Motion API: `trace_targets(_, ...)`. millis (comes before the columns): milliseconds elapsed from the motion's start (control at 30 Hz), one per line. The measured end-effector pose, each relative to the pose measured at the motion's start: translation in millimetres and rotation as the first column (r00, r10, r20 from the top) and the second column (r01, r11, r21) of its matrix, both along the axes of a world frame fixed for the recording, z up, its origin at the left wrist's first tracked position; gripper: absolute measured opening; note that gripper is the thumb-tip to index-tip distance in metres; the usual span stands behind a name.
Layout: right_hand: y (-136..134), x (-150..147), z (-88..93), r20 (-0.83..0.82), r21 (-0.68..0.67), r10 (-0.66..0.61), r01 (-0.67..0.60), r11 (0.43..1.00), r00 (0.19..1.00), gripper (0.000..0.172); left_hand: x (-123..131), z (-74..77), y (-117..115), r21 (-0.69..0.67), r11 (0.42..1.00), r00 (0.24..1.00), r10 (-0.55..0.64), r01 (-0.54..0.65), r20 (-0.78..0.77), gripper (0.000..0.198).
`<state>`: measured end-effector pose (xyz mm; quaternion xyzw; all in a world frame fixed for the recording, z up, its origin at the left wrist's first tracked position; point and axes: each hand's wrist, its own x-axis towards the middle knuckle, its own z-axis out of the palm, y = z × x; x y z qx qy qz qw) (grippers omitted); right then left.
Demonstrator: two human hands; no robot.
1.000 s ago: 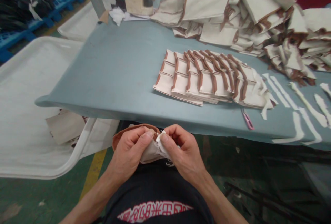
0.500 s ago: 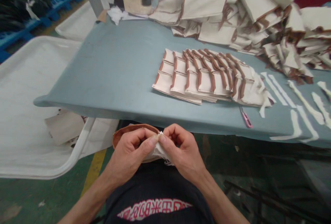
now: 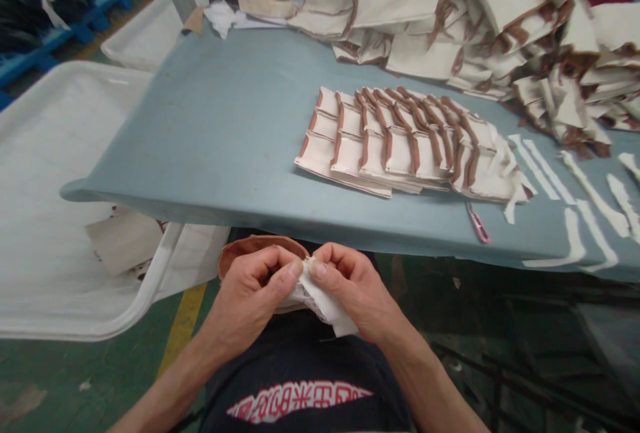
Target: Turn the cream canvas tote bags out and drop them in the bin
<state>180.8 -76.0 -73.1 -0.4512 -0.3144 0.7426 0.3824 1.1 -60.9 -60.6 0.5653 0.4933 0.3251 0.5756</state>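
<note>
White strip [image 3: 334,313], pinched near its upper end between thumb and forefinger in the grip of the right hand [image 3: 357,286]. Long axis running from that pinch downward and slightly right, free end below the right palm, nearer the right hand than the left. In the grip of the left hand [image 3: 257,286], just beside: brown-edged piece [image 3: 250,245], also clasped, with rim curving out to the left. Exact point of left contact hidden. Just ahead of both grips: table [image 3: 215,126].
</note>
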Motion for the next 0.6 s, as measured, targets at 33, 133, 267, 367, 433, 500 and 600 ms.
trace_targets(33,0,2,-0.1,-0.008,0.004,0.007,-0.007,1.0,1.0,0.058,0,0.1,0,0.004,1.0,1.0,0.007,-0.007,-0.011,0.033)
trace_targets(133,0,8,1.2,-0.022,0.028,0.038,-0.037,0.999,0.999,0.056,0,-1.1,1,0.01,0.999,0.999,0.036,-0.036,-0.041,0.032)
trace_targets(267,-2,10,5.5,0.186,0.173,0.016,-0.048,0.984,0.982,0.044,-1,-4.4,0,-0.02,0.996,0.995,0.089,-0.09,-0.038,0.033)
trace_targets(367,-8,6,9.0,0.484,0.581,-0.41,0.067,0.811,0.773,0.022,0,-6.2,-1,-0.05,0.985,0.986,0.164,-0.165,-0.013,0.033)
trace_targets(433,-12,2,11.2,0.495,0.826,-0.658,-0.073,0.559,0.568,0.015,2,-6.5,-1,-0.066,0.975,0.977,0.211,-0.211,-0.008,0.031)
trace_targets(500,-14,-3,12.4,0.463,0.886,-0.726,-0.276,0.372,0.509,0.01,5,-6.2,0,-0.071,0.969,0.972,0.236,-0.235,-0.001,0.03)
trace_targets(600,-12,-11,9.2,0.51,0.85,-0.721,-0.402,0.34,0.469,0.005,9,-5.5,1,-0.059,0.971,0.972,0.233,-0.23,0.034,0.027)
